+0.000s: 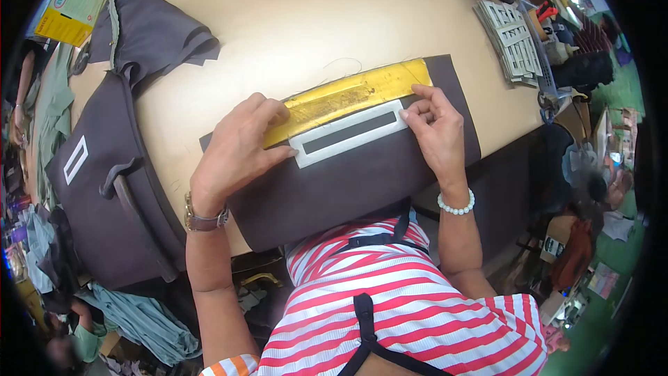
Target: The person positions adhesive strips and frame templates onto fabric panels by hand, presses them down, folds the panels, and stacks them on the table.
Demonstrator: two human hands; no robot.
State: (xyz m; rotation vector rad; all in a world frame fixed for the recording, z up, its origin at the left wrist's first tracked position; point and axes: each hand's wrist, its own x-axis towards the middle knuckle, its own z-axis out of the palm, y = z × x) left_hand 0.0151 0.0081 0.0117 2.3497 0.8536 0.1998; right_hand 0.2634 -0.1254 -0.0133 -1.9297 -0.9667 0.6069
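Note:
A white rectangular frame (348, 136) with a long slot lies on a dark fabric panel (334, 188), along the lower edge of a scuffed yellow strip (348, 97). My left hand (240, 143) is at the frame's left end, thumb at its corner and bent fingers on the strip. At the right end, my right hand (437, 125) pinches the frame's edge between thumb and fingers, while its index finger touches the strip. The undersides of both grips are hidden.
To the left, a hammer (136, 216) rests on more dark fabric (104, 237), near another white frame (75, 160). Folded dark cloth (156, 31) and a yellow-green box (69, 7) stand at the back left. Stacked pale slotted pieces (511, 42) lie at the right edge.

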